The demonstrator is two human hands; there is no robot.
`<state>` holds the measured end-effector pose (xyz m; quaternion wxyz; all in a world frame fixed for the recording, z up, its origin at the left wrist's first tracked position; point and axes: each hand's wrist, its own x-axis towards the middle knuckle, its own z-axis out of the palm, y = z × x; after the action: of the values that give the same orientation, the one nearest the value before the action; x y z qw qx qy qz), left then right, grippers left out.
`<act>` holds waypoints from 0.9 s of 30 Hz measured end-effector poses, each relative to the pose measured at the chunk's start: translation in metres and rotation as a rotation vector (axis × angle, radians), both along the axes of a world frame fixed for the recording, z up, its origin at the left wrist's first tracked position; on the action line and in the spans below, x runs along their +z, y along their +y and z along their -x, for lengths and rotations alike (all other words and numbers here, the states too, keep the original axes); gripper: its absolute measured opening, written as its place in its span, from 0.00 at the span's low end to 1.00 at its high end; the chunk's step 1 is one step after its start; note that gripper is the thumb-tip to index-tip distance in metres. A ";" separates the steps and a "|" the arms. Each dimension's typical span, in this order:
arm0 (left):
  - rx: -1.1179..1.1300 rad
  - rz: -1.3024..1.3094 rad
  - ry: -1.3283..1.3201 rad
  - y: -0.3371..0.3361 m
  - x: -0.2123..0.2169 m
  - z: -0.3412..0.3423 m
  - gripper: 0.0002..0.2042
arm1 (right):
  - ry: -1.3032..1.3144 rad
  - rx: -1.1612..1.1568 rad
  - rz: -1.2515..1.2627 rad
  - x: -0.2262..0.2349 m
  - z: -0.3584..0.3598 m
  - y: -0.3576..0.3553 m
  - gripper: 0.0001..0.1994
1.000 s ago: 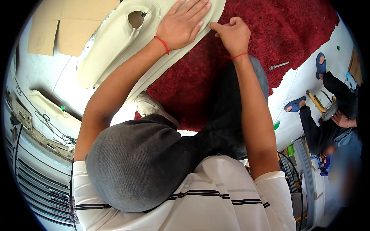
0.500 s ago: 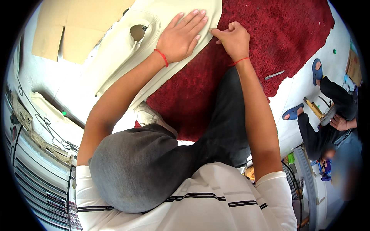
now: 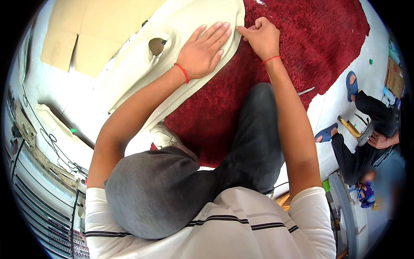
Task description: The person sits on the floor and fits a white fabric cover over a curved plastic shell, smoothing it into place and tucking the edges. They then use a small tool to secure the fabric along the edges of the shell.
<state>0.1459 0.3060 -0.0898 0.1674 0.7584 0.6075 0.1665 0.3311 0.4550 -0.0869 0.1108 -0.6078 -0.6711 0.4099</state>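
Note:
A cream, leather-like panel (image 3: 211, 12) with stitched seams and a round hole lies across the floor and over the edge of a red shaggy carpet (image 3: 310, 43). My left hand (image 3: 200, 54) rests flat on the panel, fingers stretched and slightly apart. At the panel's right edge, my right hand (image 3: 264, 41) is closed in a pinch, its thumb tip on the rim and the other fingers curled. That edge looks slightly raised from the carpet beside the pinch. A thin silver tool (image 3: 306, 91) lies on the carpet near my right forearm, partly hidden by it.
Brown cardboard sheets (image 3: 95, 34) lie at the upper left. On the left floor are a cream strip (image 3: 56, 118) and black cables. To the right sits another person in blue slippers (image 3: 352, 86), near a yellow-handled tool (image 3: 348, 127). My knees are bent below my arms.
The view has shifted a little, so panel and carpet appear lower. My right hand has come onto the panel's edge, which lifts slightly there. The left hand stays flat.

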 end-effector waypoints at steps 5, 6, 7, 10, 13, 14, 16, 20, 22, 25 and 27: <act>-0.017 0.006 -0.011 0.005 -0.001 -0.004 0.30 | -0.208 0.230 -0.292 0.004 0.017 0.055 0.20; -0.013 0.007 -0.001 0.004 -0.002 -0.003 0.29 | -0.146 0.194 -0.229 0.011 0.023 0.059 0.22; -0.009 0.008 0.009 0.003 -0.002 -0.001 0.29 | -0.084 0.159 -0.165 0.018 0.029 0.062 0.24; 0.008 0.021 -0.013 -0.002 -0.002 -0.002 0.30 | -0.022 0.093 -0.085 0.011 0.012 0.037 0.27; 0.066 -0.017 0.022 0.005 0.001 -0.004 0.30 | -0.085 0.164 -0.284 0.008 0.021 0.059 0.27; 0.084 -0.024 0.043 0.001 0.003 -0.005 0.31 | -0.086 0.177 -0.283 0.015 0.033 0.071 0.27; 0.081 0.006 0.061 -0.005 0.003 -0.003 0.31 | 0.045 0.184 -0.010 0.025 0.047 0.077 0.21; 0.090 0.011 0.015 -0.003 -0.007 -0.002 0.31 | 0.063 0.236 0.052 0.019 0.062 0.104 0.15; 0.103 -0.035 -0.067 0.005 -0.010 -0.009 0.29 | 0.036 0.202 0.070 0.022 0.054 0.106 0.14; 0.178 -0.069 -0.097 -0.001 -0.014 -0.001 0.28 | 0.068 0.173 0.146 0.017 0.052 0.084 0.16; 0.191 -0.082 -0.080 -0.001 -0.015 -0.002 0.28 | 0.064 0.157 0.212 0.018 0.030 0.062 0.17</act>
<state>0.1478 0.3051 -0.1045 0.1437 0.6960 0.6624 0.2367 0.3013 0.5169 -0.0688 0.0348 -0.5482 -0.6658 0.5050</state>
